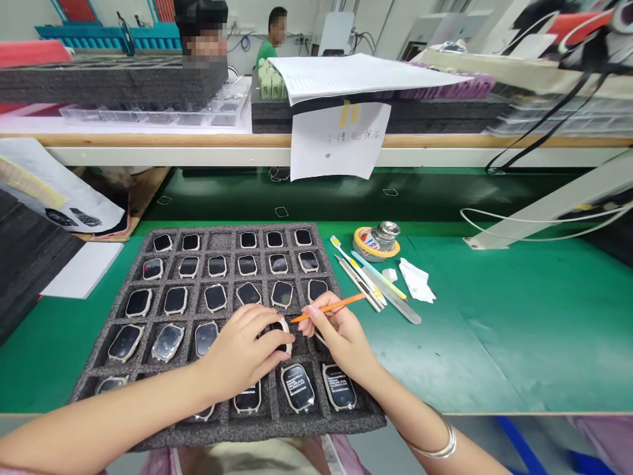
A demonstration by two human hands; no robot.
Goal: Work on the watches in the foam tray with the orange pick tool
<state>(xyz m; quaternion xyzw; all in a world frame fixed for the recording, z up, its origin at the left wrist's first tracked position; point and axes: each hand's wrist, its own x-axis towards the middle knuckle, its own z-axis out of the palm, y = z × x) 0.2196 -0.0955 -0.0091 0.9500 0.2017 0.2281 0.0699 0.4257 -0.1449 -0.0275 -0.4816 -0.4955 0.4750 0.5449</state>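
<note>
My left hand (252, 343) is closed around a smartwatch (285, 335), tilted on its edge over the foam tray (225, 429). In my right hand (336, 326) is an orange pen-like stick (341, 304), pinched between thumb and fingers. Its pointed tip is close beside the held watch; whether they touch I cannot tell. Rows of square smartwatches fill most of the tray's compartments. Along the near row, one watch (298, 388) and its neighbour (339, 386) have white text on their lit screens. My hands and left forearm cover some compartments.
Right of the tray lie a toothbrush (341, 247), tweezers (360, 284), a flat metal blade (395, 298) and a crumpled tissue (417, 280). A tape roll (376, 249) holds a small jar (387, 231). Papers hang from the shelf (198, 156). Two people are beyond it.
</note>
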